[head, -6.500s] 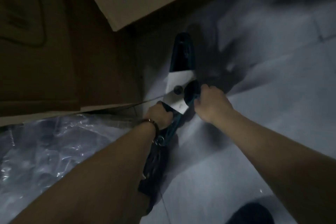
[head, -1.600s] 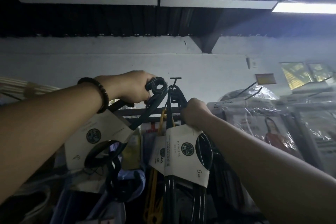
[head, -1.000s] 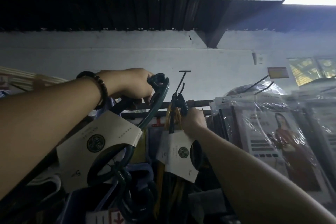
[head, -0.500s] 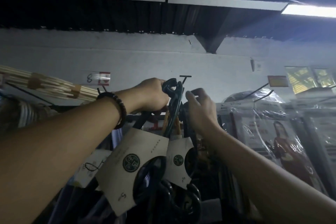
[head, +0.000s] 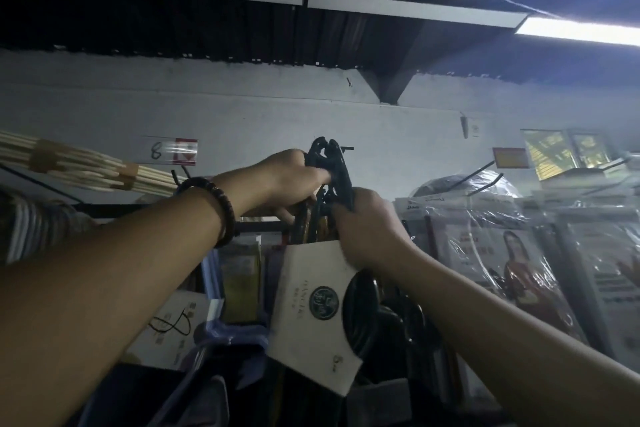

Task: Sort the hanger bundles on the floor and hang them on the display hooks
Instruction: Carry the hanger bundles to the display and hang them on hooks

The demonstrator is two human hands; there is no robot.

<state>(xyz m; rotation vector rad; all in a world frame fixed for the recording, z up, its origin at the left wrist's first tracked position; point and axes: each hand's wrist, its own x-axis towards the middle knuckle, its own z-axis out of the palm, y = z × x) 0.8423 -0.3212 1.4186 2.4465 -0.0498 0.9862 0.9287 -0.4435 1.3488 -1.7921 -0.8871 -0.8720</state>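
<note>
Curling tight round the hook tops of the hanger bundle (head: 313,302), fingers (head: 320,179) of the left hand (head: 291,177) are gripping it; the right hand (head: 367,222), at 4 o'clock, is clasping its necks. Beyond, the display hook (head: 347,148) is poking out at 1 o'clock; plastic-wrapped packs (head: 502,253) are crowding 3 o'clock, wooden hangers (head: 69,163) 9 o'clock.

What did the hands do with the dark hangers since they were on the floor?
The dark plastic hanger bundle with a white card sleeve went up from the floor, then rightward to the black wire display hook. The left hand still grips its top; the right hand shifted to grip its necks. The clear plastic-wrapped packages stayed put.
</note>
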